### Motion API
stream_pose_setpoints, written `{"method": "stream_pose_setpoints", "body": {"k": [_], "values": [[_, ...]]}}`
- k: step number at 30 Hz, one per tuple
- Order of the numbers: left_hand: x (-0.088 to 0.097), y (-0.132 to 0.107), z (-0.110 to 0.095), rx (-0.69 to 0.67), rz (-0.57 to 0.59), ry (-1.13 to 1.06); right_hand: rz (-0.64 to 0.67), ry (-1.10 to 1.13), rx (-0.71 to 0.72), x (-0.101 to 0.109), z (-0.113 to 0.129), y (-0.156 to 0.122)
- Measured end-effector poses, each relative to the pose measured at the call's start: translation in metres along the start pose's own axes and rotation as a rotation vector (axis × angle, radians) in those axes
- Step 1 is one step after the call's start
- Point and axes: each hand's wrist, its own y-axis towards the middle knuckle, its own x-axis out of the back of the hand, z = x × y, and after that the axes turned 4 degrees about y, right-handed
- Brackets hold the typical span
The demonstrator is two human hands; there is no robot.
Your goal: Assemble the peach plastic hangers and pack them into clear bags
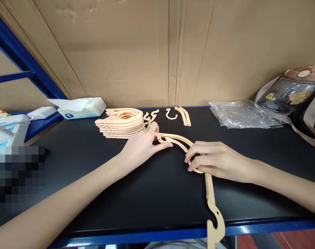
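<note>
A beige plastic folding hanger (209, 186) stretches between my hands and down past the table's front edge, its hooked end lowest. My left hand (143, 138) is closed on its left end, thumb lying along the near side. Closer to the bend, my right hand (219, 160) grips the hanger with curled fingers that hide part of it. Just behind my left hand is a pile of folded beige hangers (118, 126). Loose hook pieces lie past it, with one separate hook (171, 114) farther right. Beside that rest curved arm pieces (183, 116).
On the black tabletop (147, 200), a tissue pack (85, 107) sits at the back left and a crumpled clear plastic bag (242, 113) at the back right. A strapped bottle (289, 93) stands far right. Cardboard (121, 52) walls the back; a blue frame (30, 62) rises left.
</note>
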Motion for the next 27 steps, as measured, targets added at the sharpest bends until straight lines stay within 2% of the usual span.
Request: {"method": "stream_pose_setpoints", "body": {"k": [7,16,24,27], "values": [[-0.001,0.0,-0.001,-0.021,0.036,0.025,-0.009,-0.049,0.01,0.001,0.001,0.002],[-0.003,-0.004,-0.006,-0.219,0.094,-0.181,-0.061,-0.198,-0.041,-0.002,-0.006,0.0],[-0.005,-0.007,-0.005,-0.346,0.132,-0.162,-0.165,-0.244,-0.151,-0.002,-0.019,-0.001],[-0.004,-0.007,-0.005,-0.36,0.143,-0.112,-0.189,-0.219,-0.245,-0.003,-0.02,-0.001]]}}
